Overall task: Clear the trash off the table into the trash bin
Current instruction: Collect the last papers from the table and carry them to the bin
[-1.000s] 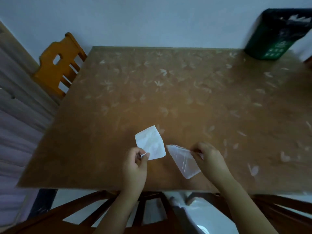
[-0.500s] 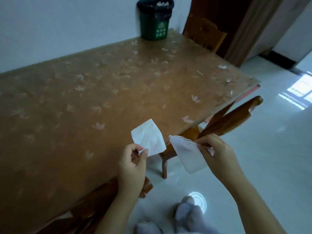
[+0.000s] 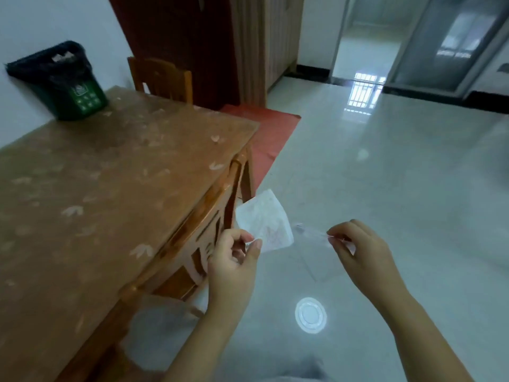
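Note:
My left hand (image 3: 234,257) pinches the lower corner of a white paper wrapper (image 3: 264,224), held upright in the air past the table's right edge. My right hand (image 3: 360,249) pinches a thin clear plastic wrapper (image 3: 314,252) that hangs below my fingers over the floor. The green trash bin (image 3: 68,86) with a black liner stands on the far corner of the brown table (image 3: 96,188), against the wall. White scraps show inside the bin.
A wooden chair (image 3: 162,78) stands behind the table's far end, another chair (image 3: 192,244) is tucked under the near right side. A red mat (image 3: 270,133) lies on the glossy tiled floor. A dark door and an open doorway are beyond.
The view has swung to the right, from above the table to its right edge and the floor. Both hands have carried their wrappers off the tabletop and now hold them over the floor.

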Demonstrator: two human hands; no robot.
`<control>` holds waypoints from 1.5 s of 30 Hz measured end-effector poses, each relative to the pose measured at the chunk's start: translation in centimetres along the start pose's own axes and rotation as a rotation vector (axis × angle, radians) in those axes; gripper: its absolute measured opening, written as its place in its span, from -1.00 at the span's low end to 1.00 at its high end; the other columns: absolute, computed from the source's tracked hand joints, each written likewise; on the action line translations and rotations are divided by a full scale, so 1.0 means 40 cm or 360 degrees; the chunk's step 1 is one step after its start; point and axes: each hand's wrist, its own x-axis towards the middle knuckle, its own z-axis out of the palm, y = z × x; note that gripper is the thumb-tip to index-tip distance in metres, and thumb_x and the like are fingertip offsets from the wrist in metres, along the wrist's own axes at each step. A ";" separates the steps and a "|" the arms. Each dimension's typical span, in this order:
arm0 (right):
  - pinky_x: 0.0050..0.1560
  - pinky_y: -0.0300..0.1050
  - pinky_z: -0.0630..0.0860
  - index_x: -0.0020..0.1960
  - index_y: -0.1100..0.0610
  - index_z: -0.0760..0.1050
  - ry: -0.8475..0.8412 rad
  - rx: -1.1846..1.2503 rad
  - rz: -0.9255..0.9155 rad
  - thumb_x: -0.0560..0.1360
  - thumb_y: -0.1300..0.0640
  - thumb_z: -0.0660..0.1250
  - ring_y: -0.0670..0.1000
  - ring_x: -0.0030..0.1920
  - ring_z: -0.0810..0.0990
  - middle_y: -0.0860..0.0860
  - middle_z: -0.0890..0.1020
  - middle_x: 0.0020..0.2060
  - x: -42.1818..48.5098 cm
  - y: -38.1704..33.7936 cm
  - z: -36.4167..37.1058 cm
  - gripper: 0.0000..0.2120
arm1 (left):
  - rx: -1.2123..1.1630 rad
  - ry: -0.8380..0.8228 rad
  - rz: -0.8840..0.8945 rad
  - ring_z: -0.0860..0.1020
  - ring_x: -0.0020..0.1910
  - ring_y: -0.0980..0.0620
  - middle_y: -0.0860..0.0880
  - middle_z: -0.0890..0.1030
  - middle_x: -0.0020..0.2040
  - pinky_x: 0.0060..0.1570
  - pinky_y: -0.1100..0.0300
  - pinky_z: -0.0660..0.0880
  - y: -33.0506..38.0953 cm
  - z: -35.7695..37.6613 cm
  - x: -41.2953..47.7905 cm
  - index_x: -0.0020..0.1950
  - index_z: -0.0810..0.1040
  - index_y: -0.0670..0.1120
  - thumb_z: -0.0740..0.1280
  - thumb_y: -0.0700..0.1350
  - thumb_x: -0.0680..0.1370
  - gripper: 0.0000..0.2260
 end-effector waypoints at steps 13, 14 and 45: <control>-0.31 -0.09 0.44 -0.22 0.16 0.51 0.0211 -0.0263 0.0388 0.37 0.35 0.37 0.08 -0.30 0.50 0.05 0.53 -0.35 0.194 0.460 -0.248 -0.88 | -0.0068 -0.0541 0.0008 0.42 -0.31 0.19 0.26 0.52 -0.31 -0.23 0.43 0.36 0.043 0.611 0.209 -0.27 0.43 0.08 0.40 -0.26 0.43 -0.73; -0.31 -0.10 0.44 -0.23 0.15 0.51 0.0206 -0.0268 0.0408 0.37 0.35 0.37 0.09 -0.31 0.50 0.04 0.53 -0.35 0.226 0.483 -0.244 -0.88 | -0.0073 -0.0554 0.0012 0.42 -0.31 0.19 0.26 0.52 -0.31 -0.22 0.43 0.36 0.036 0.643 0.242 -0.27 0.43 0.08 0.41 -0.25 0.43 -0.74; -0.32 -0.23 0.36 -0.18 0.13 0.53 -0.0055 -0.0167 -0.0017 0.41 0.32 0.34 0.04 -0.25 0.51 0.03 0.55 -0.28 2.051 0.908 -0.055 -0.90 | 0.0168 -0.0092 -0.0040 0.35 -0.45 0.23 0.23 0.46 -0.44 -0.41 0.43 0.26 -0.099 1.340 1.785 -0.29 0.41 0.05 0.39 -0.30 0.41 -0.72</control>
